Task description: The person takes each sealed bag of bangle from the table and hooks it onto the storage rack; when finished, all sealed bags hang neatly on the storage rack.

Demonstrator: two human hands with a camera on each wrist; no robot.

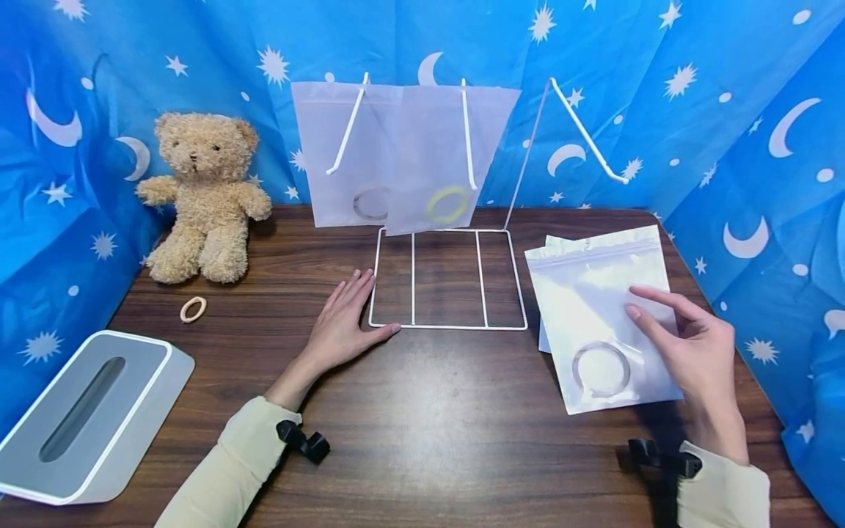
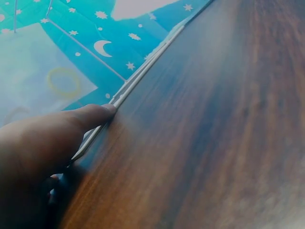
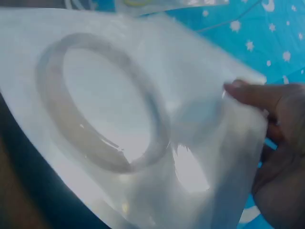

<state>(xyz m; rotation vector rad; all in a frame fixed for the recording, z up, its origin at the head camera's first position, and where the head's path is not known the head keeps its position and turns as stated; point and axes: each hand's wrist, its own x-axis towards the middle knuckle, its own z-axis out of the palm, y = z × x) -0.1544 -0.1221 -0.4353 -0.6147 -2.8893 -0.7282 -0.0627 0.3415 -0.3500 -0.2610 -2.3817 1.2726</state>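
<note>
My right hand (image 1: 700, 352) pinches a white zip bag (image 1: 594, 308) by its right edge, thumb on the front. A greyish ring (image 1: 601, 369) shows through the lower part of this bag; in the right wrist view the ring (image 3: 102, 102) looks large and oval. Behind the held bag, an edge of another bag (image 1: 544, 337) peeks out. My left hand (image 1: 343, 326) lies with fingers extended at the left front corner of a white wire rack (image 1: 449, 327), its thumb on the front wire. Two bags (image 1: 343, 147) (image 1: 436, 147) hang from the rack's left and middle hooks.
The rack's right hook (image 1: 587, 132) bears no bag. A teddy bear (image 1: 205, 191) sits at the back left, with a small pale ring (image 1: 194, 309) before it. A grey tissue box (image 1: 145, 411) stands at the front left. Blue star-patterned cloth (image 1: 733, 95) surrounds the wooden table (image 1: 449, 440).
</note>
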